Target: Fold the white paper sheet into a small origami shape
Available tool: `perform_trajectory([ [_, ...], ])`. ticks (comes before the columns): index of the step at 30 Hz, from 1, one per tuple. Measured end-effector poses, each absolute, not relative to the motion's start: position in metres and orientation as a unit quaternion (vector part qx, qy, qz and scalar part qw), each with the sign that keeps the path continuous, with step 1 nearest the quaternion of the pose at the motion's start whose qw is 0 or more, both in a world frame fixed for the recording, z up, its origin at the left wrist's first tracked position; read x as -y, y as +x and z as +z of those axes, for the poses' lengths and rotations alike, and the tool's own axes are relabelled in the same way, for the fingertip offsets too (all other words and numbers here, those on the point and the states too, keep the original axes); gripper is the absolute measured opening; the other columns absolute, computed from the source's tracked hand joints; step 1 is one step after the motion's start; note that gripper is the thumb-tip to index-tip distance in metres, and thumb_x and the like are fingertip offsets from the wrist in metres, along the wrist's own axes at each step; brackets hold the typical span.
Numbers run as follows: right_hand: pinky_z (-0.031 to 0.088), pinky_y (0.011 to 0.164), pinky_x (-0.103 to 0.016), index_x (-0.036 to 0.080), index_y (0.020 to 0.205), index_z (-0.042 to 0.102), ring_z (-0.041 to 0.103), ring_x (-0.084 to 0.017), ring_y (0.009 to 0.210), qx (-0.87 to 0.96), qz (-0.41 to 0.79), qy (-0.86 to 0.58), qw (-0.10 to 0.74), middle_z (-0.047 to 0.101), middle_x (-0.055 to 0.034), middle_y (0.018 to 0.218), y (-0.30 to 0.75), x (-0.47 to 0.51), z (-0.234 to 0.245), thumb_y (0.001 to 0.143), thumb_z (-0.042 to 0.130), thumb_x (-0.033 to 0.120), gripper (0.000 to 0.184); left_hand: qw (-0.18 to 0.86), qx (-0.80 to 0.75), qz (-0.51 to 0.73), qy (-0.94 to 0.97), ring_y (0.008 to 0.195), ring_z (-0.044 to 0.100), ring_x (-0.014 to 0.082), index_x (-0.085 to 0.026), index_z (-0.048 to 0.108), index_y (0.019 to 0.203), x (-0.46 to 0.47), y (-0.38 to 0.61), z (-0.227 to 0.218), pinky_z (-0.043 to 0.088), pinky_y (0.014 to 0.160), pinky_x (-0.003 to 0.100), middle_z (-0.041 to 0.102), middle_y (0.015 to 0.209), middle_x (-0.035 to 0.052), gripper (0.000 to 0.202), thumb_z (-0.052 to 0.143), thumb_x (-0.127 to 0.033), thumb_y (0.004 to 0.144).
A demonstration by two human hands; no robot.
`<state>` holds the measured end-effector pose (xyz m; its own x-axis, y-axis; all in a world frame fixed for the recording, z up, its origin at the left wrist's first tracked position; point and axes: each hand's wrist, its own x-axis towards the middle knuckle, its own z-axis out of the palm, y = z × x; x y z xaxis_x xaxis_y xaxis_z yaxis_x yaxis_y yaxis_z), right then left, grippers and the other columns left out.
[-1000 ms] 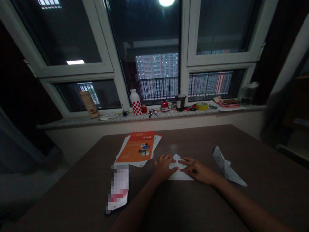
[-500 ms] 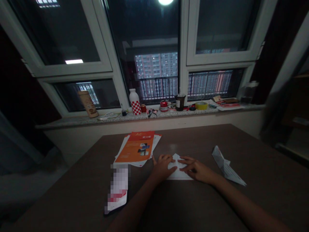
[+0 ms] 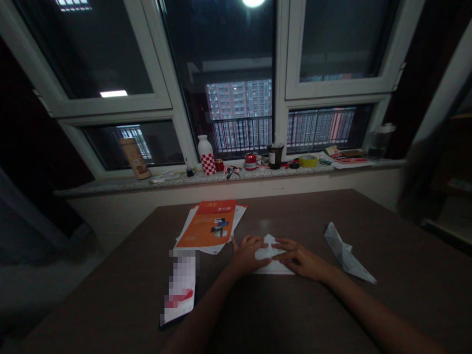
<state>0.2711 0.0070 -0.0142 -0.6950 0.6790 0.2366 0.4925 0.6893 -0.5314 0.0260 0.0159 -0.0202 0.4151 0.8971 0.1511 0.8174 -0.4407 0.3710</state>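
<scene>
A folded white paper [image 3: 272, 260] with a pointed far end lies on the dark brown table [image 3: 287, 314] in front of me. My left hand [image 3: 247, 255] rests flat on its left half, fingers spread. My right hand [image 3: 300, 258] lies on its right half, the fingers stretched along the middle crease and pressing down. Neither hand holds anything up; both press the paper against the table.
A second folded white paper [image 3: 346, 255] lies to the right. An orange booklet on white sheets [image 3: 212, 226] sits to the far left, a blurred card [image 3: 180, 287] nearer. The windowsill [image 3: 110, 184] carries a checked bottle [image 3: 207, 156], cans, a cup and a tape roll.
Almost nothing has moved; both hands stay pressed on the folded paper, with only a slight shift of the fingers and of the view.
</scene>
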Motion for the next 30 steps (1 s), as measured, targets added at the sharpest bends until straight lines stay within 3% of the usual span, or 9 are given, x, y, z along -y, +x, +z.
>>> perform_trajectory([
  [14,0.029,0.113,-0.050,0.036,0.120,0.066,0.035,-0.026,0.139,0.886,0.236,-0.330,0.224,0.052,0.0011,0.142,0.2716,-0.0066,-0.0160,0.094,0.053,0.034,0.029,0.115,-0.510,0.164,0.837,0.130,0.041,0.0292,-0.035,0.064,0.117,-0.0162,0.0239,-0.0167,-0.013,0.111,0.063,0.058,0.134,0.0013,0.045,0.067,-0.057,0.078],
  [26,0.030,0.113,-0.051,0.035,0.120,0.066,0.035,-0.026,0.138,0.885,0.239,-0.331,0.223,0.052,-0.0002,0.142,0.2706,-0.0061,-0.0136,0.093,0.053,0.033,0.030,0.124,-0.505,0.167,0.838,0.131,0.041,0.0314,-0.035,0.063,0.118,-0.0153,0.0240,-0.0153,-0.012,0.110,0.067,0.057,0.134,0.0013,0.046,0.068,-0.056,0.078],
  [30,0.031,0.112,-0.051,0.035,0.120,0.066,0.035,-0.026,0.138,0.888,0.230,-0.331,0.220,0.051,0.0003,0.143,0.2707,-0.0062,-0.0145,0.093,0.052,0.032,0.030,0.123,-0.508,0.177,0.834,0.129,0.042,0.0300,-0.035,0.064,0.115,-0.0154,0.0258,-0.0169,-0.013,0.109,0.067,0.058,0.132,0.0005,0.037,0.063,-0.053,0.083],
])
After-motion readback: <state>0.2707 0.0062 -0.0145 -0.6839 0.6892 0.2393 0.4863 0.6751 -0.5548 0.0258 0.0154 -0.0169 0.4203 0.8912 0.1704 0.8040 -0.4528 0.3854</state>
